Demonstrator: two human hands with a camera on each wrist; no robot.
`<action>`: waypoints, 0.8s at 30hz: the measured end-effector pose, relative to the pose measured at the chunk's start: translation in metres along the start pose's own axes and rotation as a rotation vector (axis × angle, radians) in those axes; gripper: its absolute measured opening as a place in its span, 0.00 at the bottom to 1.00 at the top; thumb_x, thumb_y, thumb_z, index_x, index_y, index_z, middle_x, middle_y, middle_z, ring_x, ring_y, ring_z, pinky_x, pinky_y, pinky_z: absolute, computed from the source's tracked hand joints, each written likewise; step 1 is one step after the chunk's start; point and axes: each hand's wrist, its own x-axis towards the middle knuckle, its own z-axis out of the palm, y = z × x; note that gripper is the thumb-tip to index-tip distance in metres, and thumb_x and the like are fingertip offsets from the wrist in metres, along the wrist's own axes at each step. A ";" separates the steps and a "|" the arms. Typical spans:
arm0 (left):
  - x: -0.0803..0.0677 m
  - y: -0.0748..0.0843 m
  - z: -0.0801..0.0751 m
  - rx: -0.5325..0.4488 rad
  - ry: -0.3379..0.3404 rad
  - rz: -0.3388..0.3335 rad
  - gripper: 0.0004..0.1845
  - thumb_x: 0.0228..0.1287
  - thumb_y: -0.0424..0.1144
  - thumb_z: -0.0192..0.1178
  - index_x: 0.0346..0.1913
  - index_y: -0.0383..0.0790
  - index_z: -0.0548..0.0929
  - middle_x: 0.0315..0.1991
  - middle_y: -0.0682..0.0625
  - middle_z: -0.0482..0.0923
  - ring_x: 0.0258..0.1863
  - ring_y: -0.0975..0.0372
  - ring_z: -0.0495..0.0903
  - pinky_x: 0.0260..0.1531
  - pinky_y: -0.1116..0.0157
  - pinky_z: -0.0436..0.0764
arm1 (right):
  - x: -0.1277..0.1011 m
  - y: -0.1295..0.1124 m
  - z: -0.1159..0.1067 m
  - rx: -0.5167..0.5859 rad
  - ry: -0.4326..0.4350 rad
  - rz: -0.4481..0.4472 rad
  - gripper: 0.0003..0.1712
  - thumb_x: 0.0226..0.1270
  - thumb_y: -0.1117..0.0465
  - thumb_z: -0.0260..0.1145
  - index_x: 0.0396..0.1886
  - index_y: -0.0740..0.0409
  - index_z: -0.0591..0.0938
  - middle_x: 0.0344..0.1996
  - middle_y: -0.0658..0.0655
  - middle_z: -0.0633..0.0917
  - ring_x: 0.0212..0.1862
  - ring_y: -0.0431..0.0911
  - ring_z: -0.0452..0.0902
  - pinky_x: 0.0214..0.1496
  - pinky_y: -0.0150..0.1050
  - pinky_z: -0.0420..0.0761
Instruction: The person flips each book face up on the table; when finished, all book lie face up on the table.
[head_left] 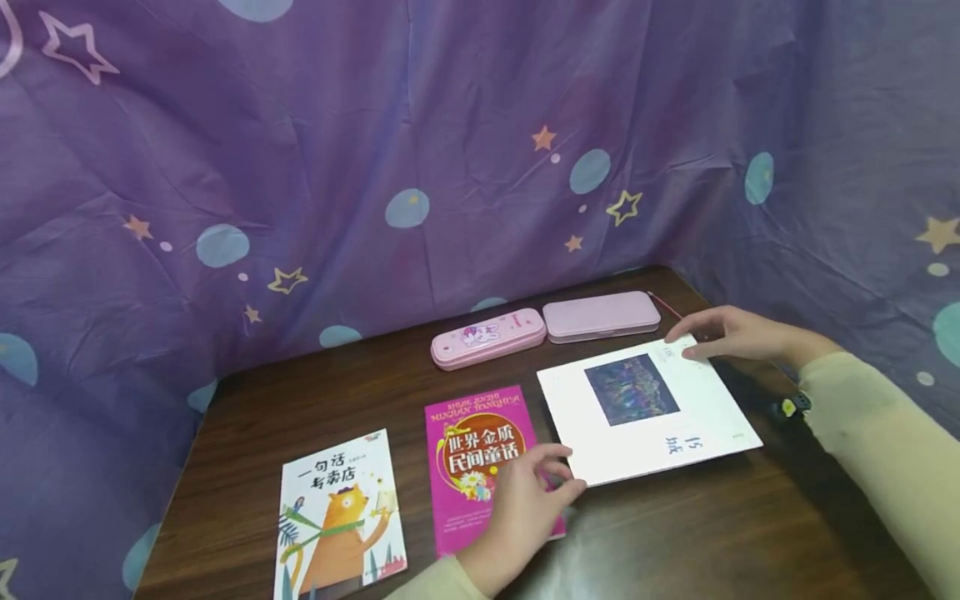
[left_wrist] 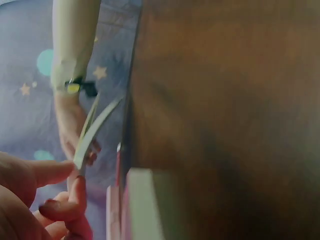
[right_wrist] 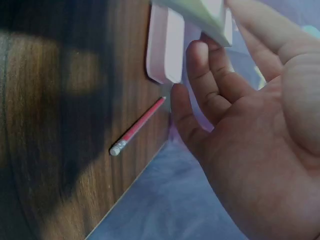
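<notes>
Centrally, a white book (head_left: 648, 417) lies flat on the desk (head_left: 360, 383), held between two hands at opposite corners. The left hand (head_left: 525, 508) pinches the near-left corner, thumb and fingers closed on it; in the left wrist view that corner is raised off the desk. The right hand (head_left: 731, 333) rests with straightened fingers at the far-right corner. The book's diagonal thus runs from one hand to the other. Count: three books, namely the white book, a magenta book (head_left: 480, 454) just left of it, and a cat-cover book (head_left: 341, 512) farther left; two pink pencil cases (head_left: 543, 327) behind; one red pencil (right_wrist: 137, 126).
</notes>
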 end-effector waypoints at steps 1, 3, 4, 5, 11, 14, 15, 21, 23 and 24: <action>-0.002 -0.002 0.003 -0.022 -0.027 -0.022 0.19 0.53 0.33 0.77 0.49 0.44 0.87 0.30 0.53 0.89 0.16 0.76 0.69 0.19 0.76 0.71 | 0.003 0.002 0.001 -0.001 -0.017 -0.010 0.19 0.69 0.57 0.73 0.57 0.55 0.85 0.51 0.55 0.89 0.46 0.42 0.84 0.47 0.35 0.82; -0.007 -0.004 0.011 -0.063 -0.070 -0.057 0.19 0.52 0.30 0.77 0.48 0.43 0.87 0.29 0.52 0.89 0.13 0.76 0.67 0.14 0.75 0.70 | 0.011 0.005 0.003 -0.009 -0.063 -0.029 0.18 0.69 0.58 0.72 0.57 0.56 0.85 0.51 0.55 0.89 0.46 0.41 0.83 0.47 0.35 0.82; -0.009 -0.005 0.015 -0.070 -0.086 -0.065 0.18 0.52 0.30 0.77 0.47 0.44 0.86 0.28 0.52 0.89 0.12 0.76 0.67 0.14 0.75 0.70 | 0.015 0.006 0.004 -0.012 -0.089 -0.039 0.18 0.69 0.59 0.72 0.56 0.57 0.86 0.51 0.57 0.89 0.46 0.41 0.83 0.47 0.35 0.83; -0.012 -0.005 0.019 -0.070 -0.094 -0.071 0.18 0.51 0.30 0.77 0.46 0.44 0.86 0.27 0.52 0.88 0.13 0.76 0.69 0.17 0.75 0.72 | 0.020 0.006 0.005 -0.023 -0.113 -0.040 0.18 0.68 0.59 0.73 0.56 0.57 0.86 0.51 0.57 0.89 0.47 0.41 0.83 0.48 0.34 0.82; -0.027 -0.004 0.040 -0.104 -0.096 -0.128 0.20 0.50 0.31 0.78 0.46 0.46 0.84 0.25 0.55 0.88 0.29 0.76 0.80 0.46 0.73 0.76 | 0.044 0.002 0.011 -0.077 -0.227 -0.022 0.17 0.65 0.60 0.75 0.52 0.58 0.87 0.50 0.58 0.89 0.47 0.41 0.81 0.49 0.32 0.80; -0.031 -0.004 0.048 -0.184 -0.087 -0.177 0.18 0.52 0.30 0.76 0.46 0.43 0.85 0.25 0.51 0.88 0.27 0.75 0.80 0.39 0.74 0.78 | 0.053 0.003 0.015 -0.115 -0.247 -0.018 0.16 0.63 0.60 0.76 0.51 0.58 0.88 0.49 0.57 0.89 0.47 0.42 0.81 0.50 0.33 0.79; -0.032 -0.003 0.050 -0.210 -0.085 -0.194 0.17 0.53 0.29 0.75 0.46 0.42 0.85 0.25 0.51 0.88 0.24 0.75 0.79 0.35 0.74 0.78 | 0.056 0.003 0.017 -0.127 -0.251 -0.015 0.16 0.63 0.59 0.76 0.50 0.57 0.88 0.49 0.57 0.89 0.47 0.43 0.81 0.50 0.33 0.79; -0.037 0.002 0.057 -0.368 -0.158 -0.317 0.18 0.60 0.28 0.69 0.53 0.38 0.83 0.29 0.55 0.86 0.10 0.72 0.69 0.10 0.74 0.68 | 0.070 0.006 0.024 -0.157 -0.282 0.017 0.16 0.63 0.59 0.77 0.50 0.55 0.89 0.51 0.56 0.89 0.49 0.46 0.80 0.51 0.35 0.78; -0.038 0.005 0.057 -0.405 -0.203 -0.343 0.20 0.61 0.27 0.68 0.57 0.37 0.81 0.32 0.53 0.87 0.09 0.71 0.69 0.08 0.74 0.65 | 0.076 0.003 0.027 -0.157 -0.286 0.001 0.15 0.62 0.61 0.77 0.49 0.56 0.89 0.50 0.57 0.89 0.48 0.47 0.80 0.50 0.35 0.78; -0.038 0.006 0.057 -0.415 -0.225 -0.350 0.22 0.61 0.27 0.67 0.59 0.36 0.80 0.33 0.51 0.88 0.09 0.71 0.69 0.08 0.74 0.65 | 0.080 0.001 0.029 -0.154 -0.285 -0.011 0.15 0.61 0.63 0.77 0.48 0.56 0.89 0.49 0.58 0.89 0.46 0.47 0.80 0.49 0.36 0.78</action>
